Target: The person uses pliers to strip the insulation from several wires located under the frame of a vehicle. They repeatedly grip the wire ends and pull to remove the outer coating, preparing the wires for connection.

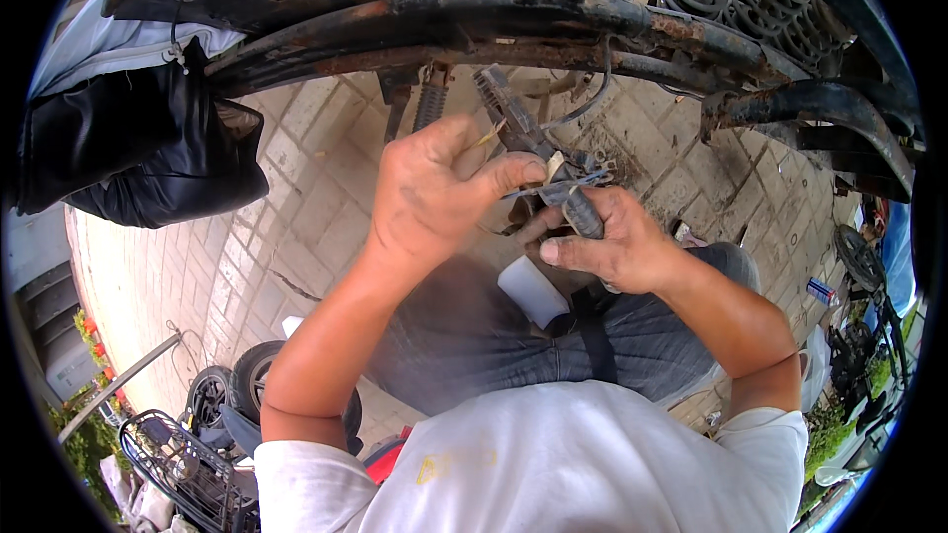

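Observation:
My left hand (pixel 434 192) pinches a bundle of wires with a small pale connector (pixel 555 166) between thumb and forefinger. Beside it, my right hand (pixel 612 247) grips a dark-handled tool (pixel 583 215) whose tip meets the same wires. Both hands work just below a rusty tubular vehicle frame (pixel 553 25). A dark cable sleeve (pixel 509 109) runs from the frame down to the wires. The tool's tip is hidden among fingers and wires.
A coil spring (pixel 750 0) sits at the upper right of the frame. A black seat cover (pixel 138 148) hangs at left. A white object (pixel 533 291) lies on my lap. Brick paving (pixel 286 227) lies below; a wheel (pixel 252 375) and a wire basket (pixel 188 469) at lower left.

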### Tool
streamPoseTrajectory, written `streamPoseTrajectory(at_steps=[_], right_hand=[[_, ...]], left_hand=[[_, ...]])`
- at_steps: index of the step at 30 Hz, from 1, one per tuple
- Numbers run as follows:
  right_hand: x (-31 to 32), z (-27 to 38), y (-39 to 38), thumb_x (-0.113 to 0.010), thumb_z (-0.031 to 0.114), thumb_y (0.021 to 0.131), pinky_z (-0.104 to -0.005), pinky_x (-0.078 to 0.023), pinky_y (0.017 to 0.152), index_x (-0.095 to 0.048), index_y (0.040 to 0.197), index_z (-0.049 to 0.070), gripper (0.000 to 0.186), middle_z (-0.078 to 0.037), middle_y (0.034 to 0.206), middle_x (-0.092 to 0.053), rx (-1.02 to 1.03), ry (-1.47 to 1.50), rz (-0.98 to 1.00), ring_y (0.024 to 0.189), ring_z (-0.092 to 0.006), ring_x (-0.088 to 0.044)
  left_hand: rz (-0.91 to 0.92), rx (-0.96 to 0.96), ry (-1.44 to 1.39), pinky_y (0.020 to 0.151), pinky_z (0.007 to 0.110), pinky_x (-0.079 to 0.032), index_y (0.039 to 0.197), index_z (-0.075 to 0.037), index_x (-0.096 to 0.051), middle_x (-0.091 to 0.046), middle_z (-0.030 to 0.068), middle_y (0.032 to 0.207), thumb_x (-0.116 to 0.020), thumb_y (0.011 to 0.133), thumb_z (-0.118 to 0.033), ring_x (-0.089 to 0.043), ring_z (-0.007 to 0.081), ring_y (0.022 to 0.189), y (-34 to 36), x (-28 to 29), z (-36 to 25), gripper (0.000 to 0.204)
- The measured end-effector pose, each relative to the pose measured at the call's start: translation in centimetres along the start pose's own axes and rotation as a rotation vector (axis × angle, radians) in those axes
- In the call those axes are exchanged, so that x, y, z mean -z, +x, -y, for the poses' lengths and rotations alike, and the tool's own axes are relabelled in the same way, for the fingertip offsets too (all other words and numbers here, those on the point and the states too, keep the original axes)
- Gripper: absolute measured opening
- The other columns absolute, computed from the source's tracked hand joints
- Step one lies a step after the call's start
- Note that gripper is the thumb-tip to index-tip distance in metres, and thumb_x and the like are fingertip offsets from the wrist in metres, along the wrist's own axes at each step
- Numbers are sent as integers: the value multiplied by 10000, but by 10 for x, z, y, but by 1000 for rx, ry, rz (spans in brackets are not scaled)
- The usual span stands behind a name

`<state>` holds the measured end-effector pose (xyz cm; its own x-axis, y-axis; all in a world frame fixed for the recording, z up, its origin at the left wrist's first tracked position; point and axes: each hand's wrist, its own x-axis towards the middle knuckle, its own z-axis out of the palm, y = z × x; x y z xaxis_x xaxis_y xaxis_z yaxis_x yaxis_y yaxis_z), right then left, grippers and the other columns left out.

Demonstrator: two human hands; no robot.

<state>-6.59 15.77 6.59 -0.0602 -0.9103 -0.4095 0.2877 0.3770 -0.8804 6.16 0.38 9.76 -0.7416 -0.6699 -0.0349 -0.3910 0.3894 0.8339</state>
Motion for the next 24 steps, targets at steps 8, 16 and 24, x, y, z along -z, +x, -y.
streamPoseTrajectory(at_steps=[8,16,24], right_hand=[[19,8,2,-654,94,820,-278,-461,770,-650,1002,-3,206,-42,1002,-581,50,-264,-168,860,-114,-548],[39,12,-1,-669,42,793,-332,-463,880,-632,996,-30,218,-144,1150,-569,342,-649,-278,1058,-272,-576],[54,41,-21,-692,30,747,-391,-447,911,-630,996,-37,265,-213,1218,-551,497,-1036,-421,1101,-361,-565]], left_hand=[[-11,39,-285,567,232,-333,767,-27,-536,-442,-38,652,-672,876,-210,-366,59,633,-4,-1,20,253],[138,47,-403,595,235,-396,1018,31,-626,-534,11,691,-545,923,-160,-454,86,646,-6,4,22,228],[172,133,-511,641,244,-458,1059,19,-580,-610,44,727,-548,915,-132,-574,107,697,-11,4,12,211]])
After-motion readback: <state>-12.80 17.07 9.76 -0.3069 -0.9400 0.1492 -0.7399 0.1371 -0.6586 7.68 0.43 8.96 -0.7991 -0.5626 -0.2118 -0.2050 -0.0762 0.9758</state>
